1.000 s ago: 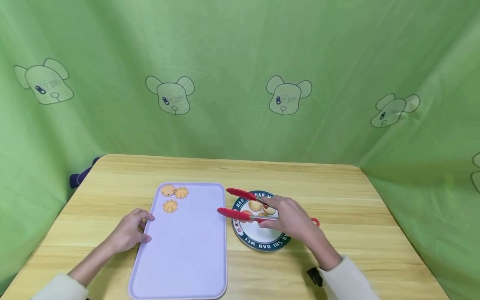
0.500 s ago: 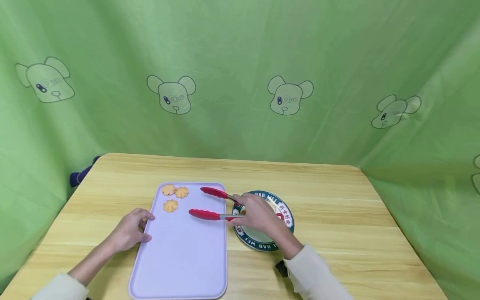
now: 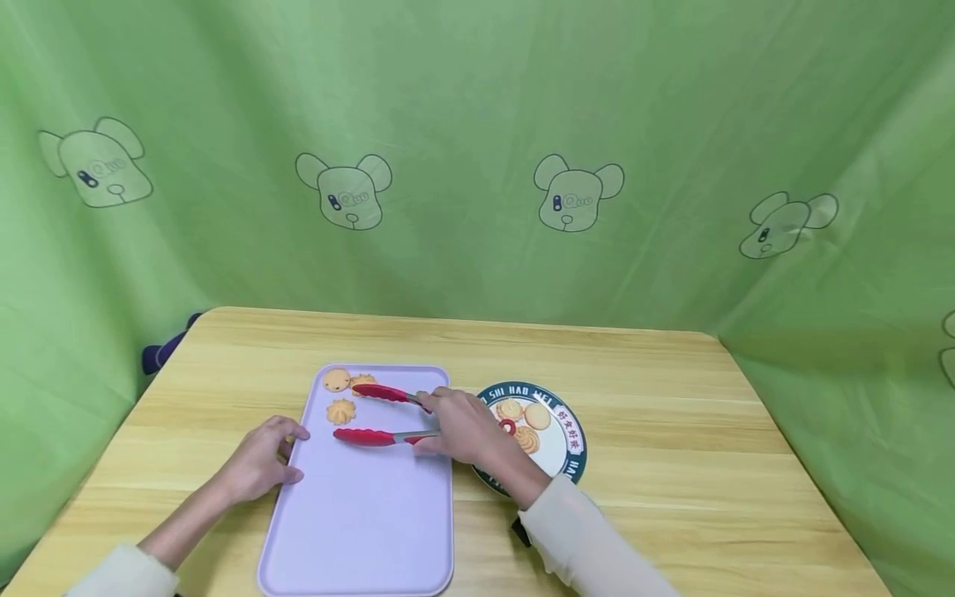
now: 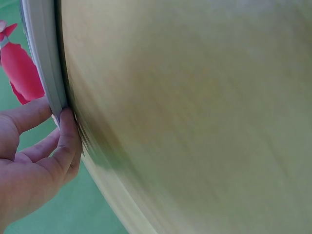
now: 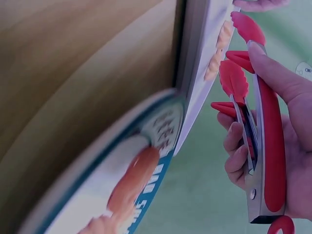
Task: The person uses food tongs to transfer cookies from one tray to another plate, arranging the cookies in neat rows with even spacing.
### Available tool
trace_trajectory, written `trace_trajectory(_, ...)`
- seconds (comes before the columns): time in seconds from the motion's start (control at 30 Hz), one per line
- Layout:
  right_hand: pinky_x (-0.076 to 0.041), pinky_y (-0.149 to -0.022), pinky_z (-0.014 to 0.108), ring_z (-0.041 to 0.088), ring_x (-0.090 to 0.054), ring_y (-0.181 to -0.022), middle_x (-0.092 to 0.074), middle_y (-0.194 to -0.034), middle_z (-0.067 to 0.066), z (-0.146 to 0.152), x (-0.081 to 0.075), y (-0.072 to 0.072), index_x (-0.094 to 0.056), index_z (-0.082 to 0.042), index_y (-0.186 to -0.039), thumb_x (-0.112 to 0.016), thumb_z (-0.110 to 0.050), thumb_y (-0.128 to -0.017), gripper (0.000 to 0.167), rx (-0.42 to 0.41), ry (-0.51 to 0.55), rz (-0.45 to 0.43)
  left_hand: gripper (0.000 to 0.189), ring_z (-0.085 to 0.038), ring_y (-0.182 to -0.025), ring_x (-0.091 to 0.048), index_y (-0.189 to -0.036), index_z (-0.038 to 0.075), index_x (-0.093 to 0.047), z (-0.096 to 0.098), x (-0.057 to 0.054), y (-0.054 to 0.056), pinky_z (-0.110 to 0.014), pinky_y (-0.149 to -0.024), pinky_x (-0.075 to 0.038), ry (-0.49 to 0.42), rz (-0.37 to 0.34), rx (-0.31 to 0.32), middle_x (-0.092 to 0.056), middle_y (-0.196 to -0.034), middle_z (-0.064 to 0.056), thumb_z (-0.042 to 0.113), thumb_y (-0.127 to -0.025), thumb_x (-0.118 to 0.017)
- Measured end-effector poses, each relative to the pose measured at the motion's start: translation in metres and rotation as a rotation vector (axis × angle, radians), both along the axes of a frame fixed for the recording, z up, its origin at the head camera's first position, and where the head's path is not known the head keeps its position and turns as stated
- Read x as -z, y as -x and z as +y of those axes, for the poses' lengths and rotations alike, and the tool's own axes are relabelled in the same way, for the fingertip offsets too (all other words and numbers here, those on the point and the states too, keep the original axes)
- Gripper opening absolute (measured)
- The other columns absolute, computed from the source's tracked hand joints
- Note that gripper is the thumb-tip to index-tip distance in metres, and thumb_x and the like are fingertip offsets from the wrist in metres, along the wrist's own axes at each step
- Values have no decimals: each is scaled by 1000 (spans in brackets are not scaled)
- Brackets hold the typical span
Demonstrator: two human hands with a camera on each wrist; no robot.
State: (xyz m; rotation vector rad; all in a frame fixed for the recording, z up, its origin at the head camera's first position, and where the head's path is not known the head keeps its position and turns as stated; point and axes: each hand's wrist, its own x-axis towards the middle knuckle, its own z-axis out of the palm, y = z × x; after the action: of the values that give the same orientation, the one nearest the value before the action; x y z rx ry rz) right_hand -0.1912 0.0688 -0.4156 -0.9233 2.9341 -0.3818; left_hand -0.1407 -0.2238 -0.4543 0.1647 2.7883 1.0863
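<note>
My left hand [image 3: 257, 464] pinches the left rim of the lilac tray [image 3: 358, 514]; in the left wrist view its thumb and fingers [image 4: 68, 146] lie on either side of the edge. Red-tipped metal tongs [image 3: 366, 437] are gripped in my right hand [image 3: 466, 427] over the tray's upper half. The arms of these tongs are spread, with nothing seen between the tips. At the tray's far left corner lie a round cookie [image 3: 336, 381], a flower-shaped cookie [image 3: 341, 411] and another cookie [image 3: 364, 382], partly covered by the upper tong tip.
Right of the tray stands a round green-rimmed plate [image 3: 569, 431] bearing several cookies [image 3: 537, 416], partly hidden by my right forearm. The wooden table [image 3: 671, 464] extends to the right. Green curtains [image 3: 462, 274] printed with bear heads hang behind and beside it.
My right hand has carried the tongs leftward from above the plate to above the tray, close to the cookies there. More of the plate shows now. My left hand stays on the rim.
</note>
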Motion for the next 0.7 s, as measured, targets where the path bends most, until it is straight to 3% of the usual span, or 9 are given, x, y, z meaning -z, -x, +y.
trace_trajectory(0.23, -48, -65, 23, 11, -50, -73, -67, -101, 2, -15, -1, 4, -58, -11, -130, -77, -43, -74, 67, 26, -28, -7, 50, -20, -84, -59, -111, -7, -60, 1, 0, 0, -19, -61, -51, 9, -13, -11, -56, -114, -20, -6, -64, -77)
trace_trajectory(0.47, -46, -62, 23, 10, -48, -68, -67, -95, 0, -25, -2, 6, -60, -15, -128, -77, -45, -74, 64, 40, -86, -4, 51, -20, -83, -59, -111, -7, -60, 0, 0, 1, -20, -60, -51, 2, -7, 1, -56, -114, -21, -5, -64, -78)
trace_trajectory(0.7, -43, -57, 21, 11, -48, -67, -68, -94, 1, -28, 1, 5, -61, -15, -127, -77, -44, -74, 62, 70, -78, -18, 49, -19, -83, -58, -110, -7, -61, 1, 1, 1, -19, -60, -51, 11, -8, -11, -57, -113, -19, -6, -64, -77)
